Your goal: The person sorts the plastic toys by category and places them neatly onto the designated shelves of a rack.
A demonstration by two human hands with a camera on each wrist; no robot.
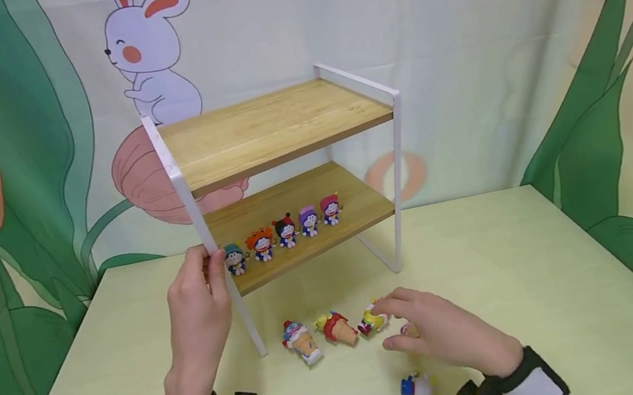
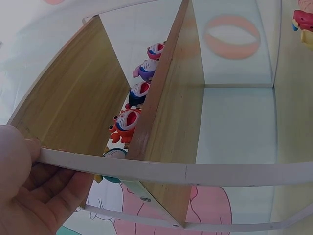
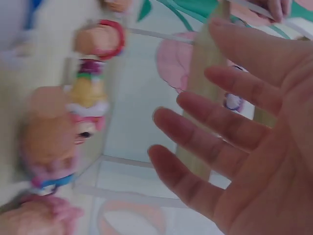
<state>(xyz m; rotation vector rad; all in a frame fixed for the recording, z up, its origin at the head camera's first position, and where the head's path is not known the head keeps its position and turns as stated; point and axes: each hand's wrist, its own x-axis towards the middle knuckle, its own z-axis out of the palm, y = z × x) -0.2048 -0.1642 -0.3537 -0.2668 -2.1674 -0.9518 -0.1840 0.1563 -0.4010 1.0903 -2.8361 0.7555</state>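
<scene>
A two-tier wooden shelf point(image 1: 278, 126) with a white metal frame stands on the table. My left hand point(image 1: 199, 324) grips its front left post point(image 2: 146, 168), fingers behind and thumb in front. Several small blue cartoon cat figurines point(image 1: 286, 231) in coloured hats stand in a row on the lower board point(image 1: 314, 254). My right hand point(image 1: 442, 331) hovers over figurines on the table, fingers spread with nothing between them in the right wrist view. Nearest its fingertips lies a yellow figurine point(image 1: 370, 322); another, partly hidden, shows under the hand.
Left of the right hand lie an ice-cream-cone figurine with a red and blue top point(image 1: 300, 341) and a red and yellow one point(image 1: 337, 329). A blue and white figurine point(image 1: 417, 389) lies closer to me. Behind the table point(image 1: 558, 268) hangs a printed cloth point(image 1: 463, 94).
</scene>
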